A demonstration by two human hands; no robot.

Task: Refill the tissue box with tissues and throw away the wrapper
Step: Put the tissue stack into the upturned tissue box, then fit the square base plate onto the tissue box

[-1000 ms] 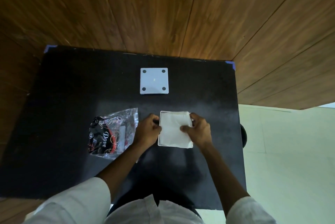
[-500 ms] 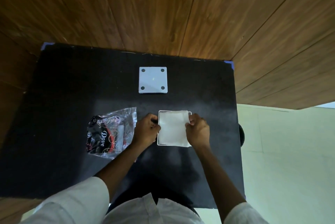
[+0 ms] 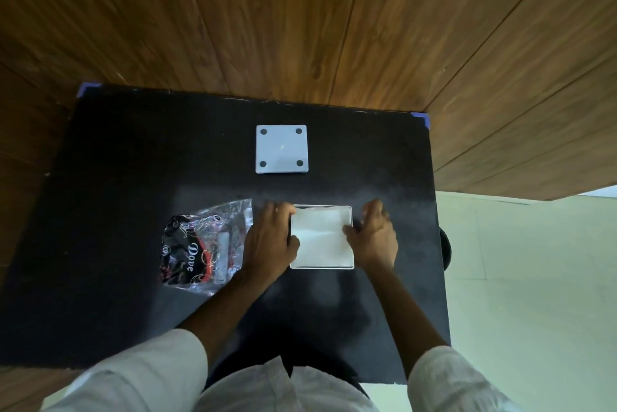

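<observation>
A white square tissue box lies open on the black table, filled with a stack of white tissues. My left hand rests against the box's left side, its thumb on the tissues. My right hand is at the box's right side, thumb touching the edge and fingers spread above the table. The box's white lid, with a dark dot at each corner, lies flat farther back. The clear plastic wrapper, printed "Dove" in black and red, lies just left of my left hand.
Wood-panelled walls stand behind the table and to its right. Pale floor tiles run along the table's right side. A dark round object sticks out past the right table edge. Blue tape marks the far corners.
My right hand has slid off the tissues to the box's right side and spread its fingers. The tissues now lie flatter inside the box. My left hand stays at the left side.
</observation>
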